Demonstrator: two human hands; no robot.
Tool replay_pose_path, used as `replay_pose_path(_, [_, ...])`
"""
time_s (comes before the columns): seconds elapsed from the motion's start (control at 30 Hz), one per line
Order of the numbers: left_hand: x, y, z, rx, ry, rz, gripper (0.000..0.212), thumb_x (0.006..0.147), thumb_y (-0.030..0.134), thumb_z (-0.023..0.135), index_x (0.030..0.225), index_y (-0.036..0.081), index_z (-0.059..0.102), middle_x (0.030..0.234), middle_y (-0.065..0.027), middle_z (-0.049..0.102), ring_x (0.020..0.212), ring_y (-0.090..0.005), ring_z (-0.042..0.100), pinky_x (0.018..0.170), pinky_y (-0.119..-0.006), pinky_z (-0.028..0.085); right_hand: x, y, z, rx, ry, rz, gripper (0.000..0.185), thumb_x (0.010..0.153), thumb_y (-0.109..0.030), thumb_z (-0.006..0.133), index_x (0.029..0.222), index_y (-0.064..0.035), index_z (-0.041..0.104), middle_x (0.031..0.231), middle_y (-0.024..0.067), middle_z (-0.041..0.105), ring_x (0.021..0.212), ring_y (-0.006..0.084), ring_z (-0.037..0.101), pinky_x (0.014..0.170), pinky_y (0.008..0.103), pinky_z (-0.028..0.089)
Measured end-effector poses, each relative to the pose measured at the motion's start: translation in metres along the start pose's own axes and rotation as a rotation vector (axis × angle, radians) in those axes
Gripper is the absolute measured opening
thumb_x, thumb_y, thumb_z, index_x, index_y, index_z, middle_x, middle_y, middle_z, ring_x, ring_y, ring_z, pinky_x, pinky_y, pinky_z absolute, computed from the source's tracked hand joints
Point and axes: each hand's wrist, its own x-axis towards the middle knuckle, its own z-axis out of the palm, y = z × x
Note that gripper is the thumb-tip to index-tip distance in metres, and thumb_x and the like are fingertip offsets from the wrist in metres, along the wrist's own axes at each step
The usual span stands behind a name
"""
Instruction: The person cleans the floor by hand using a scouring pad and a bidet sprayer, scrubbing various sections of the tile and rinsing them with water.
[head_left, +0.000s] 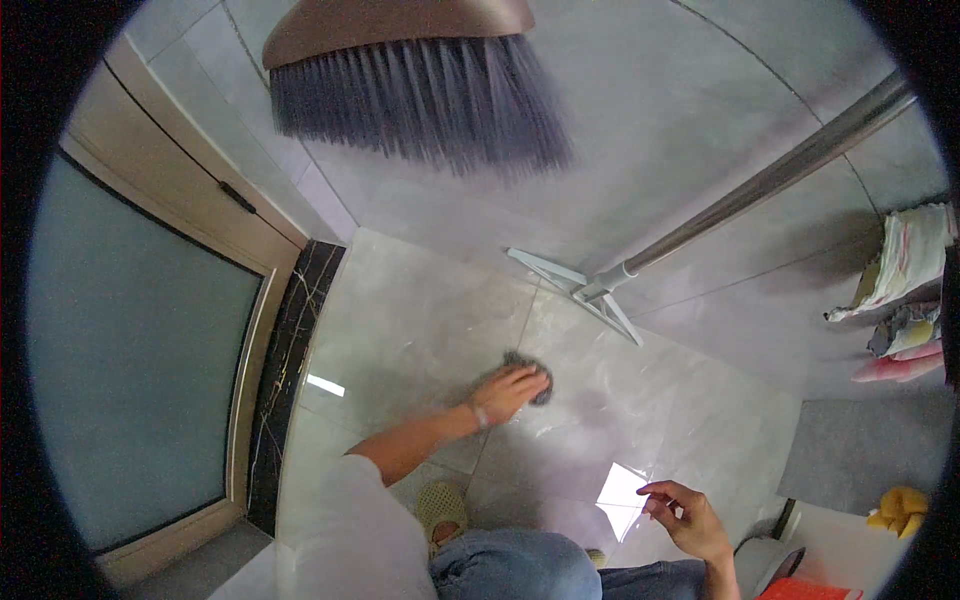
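Observation:
My left hand (510, 394) presses a dark scrubbing pad or rag (541, 391) onto the pale tiled floor (427, 300), near a tile joint. The fingers cover much of the pad, so its exact kind is unclear. Wet-looking streaks shine on the tiles around it. To the lower right, my right hand (686, 517) hovers in front of my knee, fingers loosely curled and apart, with nothing visible between them. A bright reflection lies on the floor beside its fingertips.
A broom head with grey bristles (420, 105) hangs in the upper foreground. A metal pole (765, 180) ends in a triangular mop frame (577, 289) at the wall. Left is a frosted-glass door (150, 337) with a black marble sill (289, 375). Cloths (911, 262) hang at right.

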Motion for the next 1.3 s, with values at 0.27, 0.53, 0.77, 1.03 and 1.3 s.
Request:
replay_pose_path(0.27, [0.037, -0.048, -0.009, 0.113, 0.297, 0.004, 0.039, 0.089, 0.009, 0.049, 0.127, 0.008, 0.055, 0.130, -0.0071, 0.055, 0.119, -0.0263, 0.050, 0.101, -0.040, 0.041, -0.002, -0.012, 0.009, -0.074, -0.013, -0.003, 0.021, 0.091, -0.014, 0.064, 0.111, -0.0096, 0.066, 0.086, 0.0036, 0.067, 0.072, 0.0104, 0.057, 0.060, 0.0256, 0.044])
replay_pose_path(0.53, [0.035, -0.043, -0.011, 0.023, 0.357, 0.078, 0.038, 0.089, 0.008, 0.048, 0.126, 0.006, 0.056, 0.129, -0.0081, 0.057, 0.117, -0.0290, 0.051, 0.100, -0.041, 0.042, -0.005, -0.015, 0.010, -0.102, -0.047, -0.077, 0.021, 0.091, -0.015, 0.064, 0.111, -0.0091, 0.066, 0.087, 0.0052, 0.068, 0.068, 0.0111, 0.057, 0.058, 0.0258, 0.044])
replay_pose_path(0.77, [0.050, 0.026, 0.030, -0.223, 0.124, 0.231, 0.042, 0.087, 0.008, 0.053, 0.129, 0.007, 0.054, 0.133, -0.0076, 0.053, 0.122, -0.0317, 0.049, 0.104, -0.042, 0.040, -0.009, -0.009, 0.003, -0.131, 0.061, -0.091, 0.023, 0.090, -0.016, 0.065, 0.112, -0.0093, 0.065, 0.083, 0.0059, 0.067, 0.059, 0.0113, 0.051, 0.055, 0.0268, 0.044])
replay_pose_path(1.03, [0.109, 0.008, 0.045, 0.174, 0.288, 0.127, 0.041, 0.089, 0.012, 0.051, 0.130, 0.005, 0.052, 0.135, -0.0089, 0.050, 0.124, -0.0293, 0.045, 0.105, -0.046, 0.036, 0.000, -0.010, 0.004, -0.150, -0.005, -0.118, 0.022, 0.090, -0.015, 0.065, 0.111, -0.0094, 0.066, 0.086, 0.0056, 0.068, 0.060, 0.0141, 0.054, 0.056, 0.0283, 0.046])
replay_pose_path(1.3, [0.065, -0.044, -0.034, 0.331, 0.457, -0.284, 0.047, 0.085, 0.016, 0.053, 0.131, 0.007, 0.051, 0.131, -0.0047, 0.050, 0.113, -0.0283, 0.049, 0.096, -0.046, 0.040, -0.004, 0.015, -0.012, 0.021, -0.083, -0.045, 0.021, 0.091, -0.016, 0.064, 0.111, -0.0090, 0.066, 0.088, 0.0071, 0.068, 0.066, 0.0123, 0.056, 0.057, 0.0273, 0.045])
